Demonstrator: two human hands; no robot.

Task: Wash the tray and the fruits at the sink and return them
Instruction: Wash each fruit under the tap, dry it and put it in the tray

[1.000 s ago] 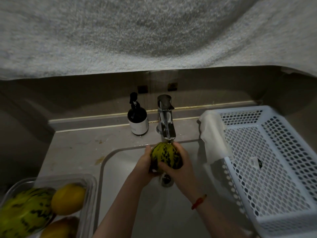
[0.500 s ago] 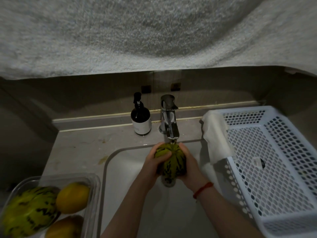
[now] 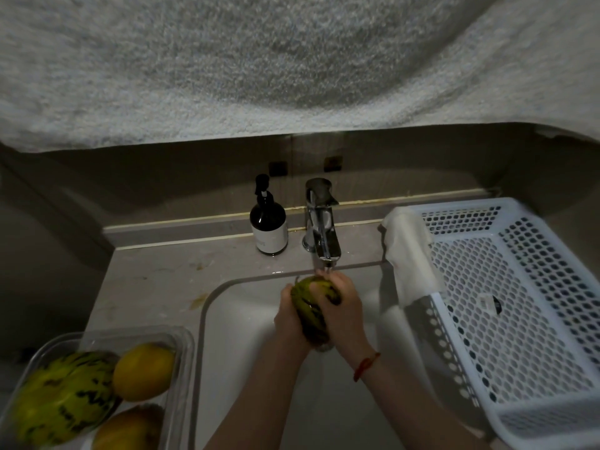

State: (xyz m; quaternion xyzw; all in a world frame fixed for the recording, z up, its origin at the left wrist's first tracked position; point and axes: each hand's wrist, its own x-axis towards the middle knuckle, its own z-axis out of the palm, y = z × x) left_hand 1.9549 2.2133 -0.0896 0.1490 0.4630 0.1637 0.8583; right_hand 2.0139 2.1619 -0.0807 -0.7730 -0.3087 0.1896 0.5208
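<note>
Hands: left hand [image 3: 290,316] and right hand [image 3: 344,309] are gripping the melon [image 3: 312,309] between them.
Melon: sitting under the tap [image 3: 321,227], over the sink [image 3: 246,339].

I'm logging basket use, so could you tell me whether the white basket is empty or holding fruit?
No fruit: the white basket shows only its perforated floor and a small label; a cloth drapes over its rim.

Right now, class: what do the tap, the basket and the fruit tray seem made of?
Tap: probably chromed metal, with a mirror-like shine.
Basket: likely white moulded plastic, with a regular hole grid.
Fruit tray: probably thin clear plastic, with see-through walls.
</note>
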